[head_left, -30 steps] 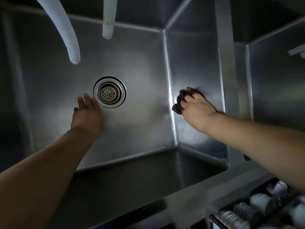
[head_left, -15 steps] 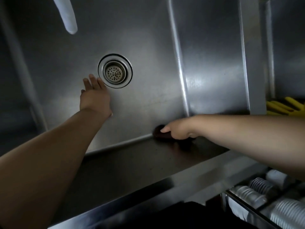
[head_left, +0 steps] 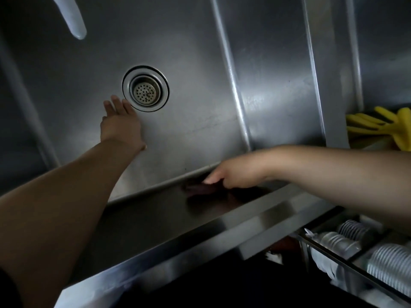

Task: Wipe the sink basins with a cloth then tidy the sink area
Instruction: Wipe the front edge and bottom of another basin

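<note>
Commercial kitchen, dishwashing station. I'm leaning over a deep stainless steel sink basin (head_left: 200, 52), welded seams, strainer drain (head_left: 145, 88) in the floor. A steel divider (head_left: 320, 63) separates it from a second basin on my right. Yellow rubber gloves (head_left: 382, 126) lie there. White hose end (head_left: 72, 17) hangs overhead. Below the rim on my right, a rack (head_left: 355, 266) with stacked ribbed cups (head_left: 391, 267), bulk quantities.

Yellow gloves, stacked dishes, hose end.
Gloves (head_left: 382, 127) right of the divider; ribbed dishes (head_left: 391, 265) in rack (head_left: 347, 258) lower right; hose (head_left: 72, 18) top left.
</note>
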Tool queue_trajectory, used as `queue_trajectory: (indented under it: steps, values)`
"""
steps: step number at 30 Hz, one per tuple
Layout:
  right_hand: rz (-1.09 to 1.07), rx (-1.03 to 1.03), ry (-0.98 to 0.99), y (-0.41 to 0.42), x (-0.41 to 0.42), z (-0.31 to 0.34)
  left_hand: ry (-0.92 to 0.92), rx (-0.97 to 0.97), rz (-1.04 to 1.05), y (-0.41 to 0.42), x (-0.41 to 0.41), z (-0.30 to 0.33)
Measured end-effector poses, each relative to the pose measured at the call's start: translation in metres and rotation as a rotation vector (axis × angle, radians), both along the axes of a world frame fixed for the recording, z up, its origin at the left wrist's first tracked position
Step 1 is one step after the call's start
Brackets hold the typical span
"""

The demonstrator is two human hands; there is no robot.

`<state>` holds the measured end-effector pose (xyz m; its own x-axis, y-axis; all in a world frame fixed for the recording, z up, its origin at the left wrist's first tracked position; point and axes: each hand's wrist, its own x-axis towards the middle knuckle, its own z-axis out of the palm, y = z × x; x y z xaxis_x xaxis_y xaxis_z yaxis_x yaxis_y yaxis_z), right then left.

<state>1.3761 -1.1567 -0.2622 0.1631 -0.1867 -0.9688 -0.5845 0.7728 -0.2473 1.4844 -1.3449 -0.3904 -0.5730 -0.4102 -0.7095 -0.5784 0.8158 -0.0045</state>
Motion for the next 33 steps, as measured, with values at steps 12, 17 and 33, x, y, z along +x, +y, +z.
queue_trajectory:
  steps: [12,17,33]
  values:
    - [-0.071,-0.109,0.136,0.007,0.013,0.037,-0.023,0.001,0.019,0.004,-0.004,0.001]
    - [-0.071,-0.224,-0.06,-0.011,0.045,0.028,-0.022,0.007,0.019,0.003,-0.004,0.002]
    - [0.372,-0.008,0.405,0.003,-0.028,-0.061,-0.029,0.016,0.01,0.001,-0.007,0.0]
